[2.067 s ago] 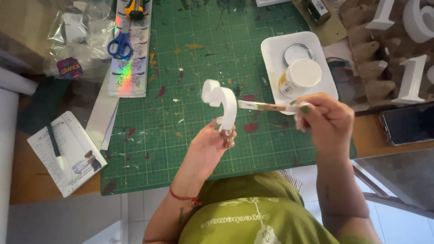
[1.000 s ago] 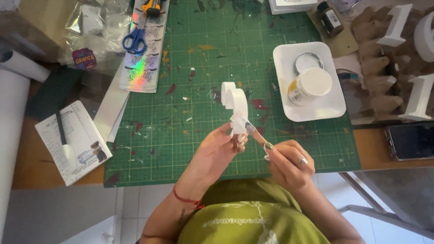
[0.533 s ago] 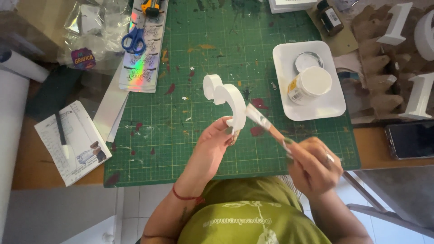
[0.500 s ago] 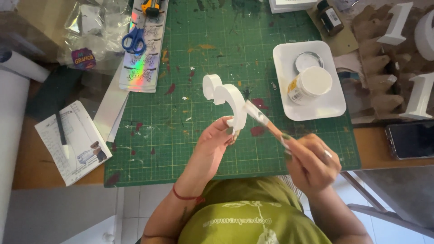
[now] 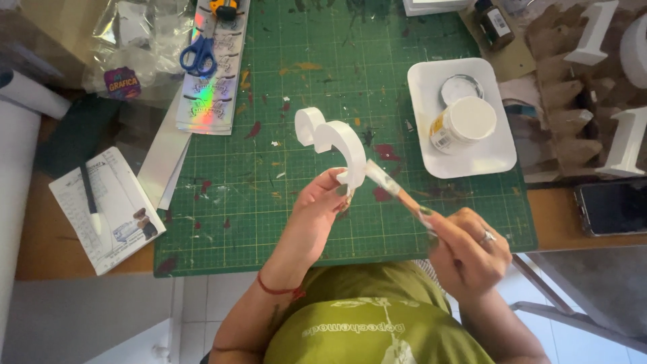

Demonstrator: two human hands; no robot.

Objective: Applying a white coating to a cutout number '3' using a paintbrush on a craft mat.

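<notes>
My left hand [image 5: 322,205] grips the lower end of a white curved cut-out shape [image 5: 335,138] and holds it up above the green cutting mat [image 5: 283,81]. A paintbrush [image 5: 394,192] is pinched in my right hand [image 5: 468,249], its white-loaded bristles touching the shape's right edge near my left fingertips. On a white tray [image 5: 495,158] to the right stands an open jar of white paint [image 5: 465,123], its lid [image 5: 460,87] lying beside it.
Blue scissors [image 5: 199,55] and a holographic sheet [image 5: 209,87] lie at the mat's upper left. A printed card with a pen [image 5: 91,199] sits at the left. White numerals [image 5: 623,145] rest on brown cardboard at the right, a dark phone [image 5: 617,207] below them.
My right hand took the brush from the paint jar down to the shape and now strokes its right edge. My left hand has turned the shape slightly.
</notes>
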